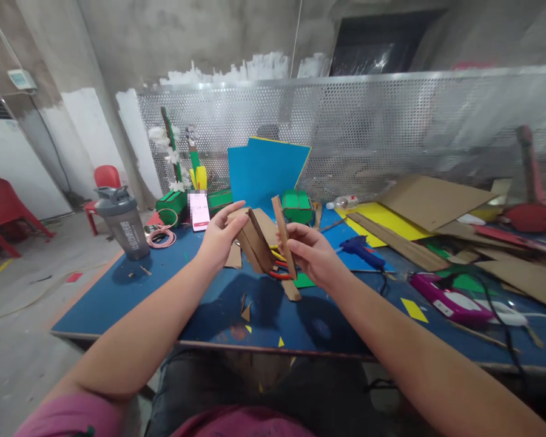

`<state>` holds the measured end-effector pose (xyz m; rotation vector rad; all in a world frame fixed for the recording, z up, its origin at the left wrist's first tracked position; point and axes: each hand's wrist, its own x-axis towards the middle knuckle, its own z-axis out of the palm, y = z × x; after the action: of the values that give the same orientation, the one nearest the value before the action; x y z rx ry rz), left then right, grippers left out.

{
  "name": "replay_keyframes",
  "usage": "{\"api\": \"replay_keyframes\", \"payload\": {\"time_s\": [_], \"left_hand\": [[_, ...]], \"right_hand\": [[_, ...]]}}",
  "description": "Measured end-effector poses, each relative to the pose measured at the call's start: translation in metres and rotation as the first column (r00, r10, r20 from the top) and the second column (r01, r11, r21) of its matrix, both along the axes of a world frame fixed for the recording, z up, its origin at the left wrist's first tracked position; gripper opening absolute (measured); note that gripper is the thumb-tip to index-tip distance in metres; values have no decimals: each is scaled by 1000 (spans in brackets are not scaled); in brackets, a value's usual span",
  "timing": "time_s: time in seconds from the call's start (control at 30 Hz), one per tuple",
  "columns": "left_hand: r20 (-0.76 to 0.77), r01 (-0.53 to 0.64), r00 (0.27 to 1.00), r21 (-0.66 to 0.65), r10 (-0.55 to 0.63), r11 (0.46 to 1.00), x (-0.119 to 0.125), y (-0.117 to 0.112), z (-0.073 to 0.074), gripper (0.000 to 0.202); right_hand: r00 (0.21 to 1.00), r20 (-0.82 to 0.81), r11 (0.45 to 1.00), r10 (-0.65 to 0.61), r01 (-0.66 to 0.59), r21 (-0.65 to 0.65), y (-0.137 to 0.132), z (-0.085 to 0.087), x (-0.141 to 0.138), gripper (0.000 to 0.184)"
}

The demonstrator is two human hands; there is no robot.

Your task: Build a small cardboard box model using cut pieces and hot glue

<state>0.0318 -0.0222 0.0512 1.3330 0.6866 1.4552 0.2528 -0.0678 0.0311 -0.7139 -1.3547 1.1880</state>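
My left hand (225,237) grips a brown cardboard box shape (255,244) by its upper left side, thumb on the near edge. In my right hand (312,250) is a narrow cardboard strip (284,237), held nearly upright between thumb and fingers. A small gap separates the strip from the box shape, and both are above the blue table (131,300). Behind and below them, scissors with orange-red handles (279,275) are partly hidden. A small cardboard scrap (292,291) lies just under the strip.
A blue glue gun (364,251) and a purple power strip (450,297) with cables lie to the right, near stacked cardboard sheets (437,200). At left stands a grey shaker bottle (125,227). Behind are a phone (199,212), a green block (297,206) and blue boards (268,170).
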Motion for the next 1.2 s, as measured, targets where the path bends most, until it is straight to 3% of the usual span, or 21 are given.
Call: {"api": "replay_keyframes", "payload": {"time_s": [0.1,0.2,0.3,0.43,0.57,0.67,0.97,1.2], "left_hand": [[-31,-73,996,165,79,984,1,-8,4,74],[-62,-91,991,328,118,940,2,-14,4,71],[-75,-119,982,461,172,879,3,-17,3,66],[-74,-196,951,605,299,772,2,-19,2,56],[-107,-182,914,754,392,631,2,-22,3,56],[-109,-166,897,815,429,555,4,-24,4,60],[-111,-140,908,829,405,541,4,-24,5,61],[-143,-152,870,833,471,532,5,-28,4,64]], "right_hand": [[984,85,962,-154,130,239,-3,3,-1,36],[937,162,852,-310,198,485,-3,5,-3,25],[887,201,762,-416,219,609,-1,5,-2,19],[867,208,731,-454,228,644,0,4,0,18],[862,231,744,-452,220,631,-1,5,2,19],[861,244,754,-446,214,621,0,4,3,19],[887,208,747,-413,200,634,5,-2,7,18],[873,238,751,-426,194,631,3,-1,7,20]]}}
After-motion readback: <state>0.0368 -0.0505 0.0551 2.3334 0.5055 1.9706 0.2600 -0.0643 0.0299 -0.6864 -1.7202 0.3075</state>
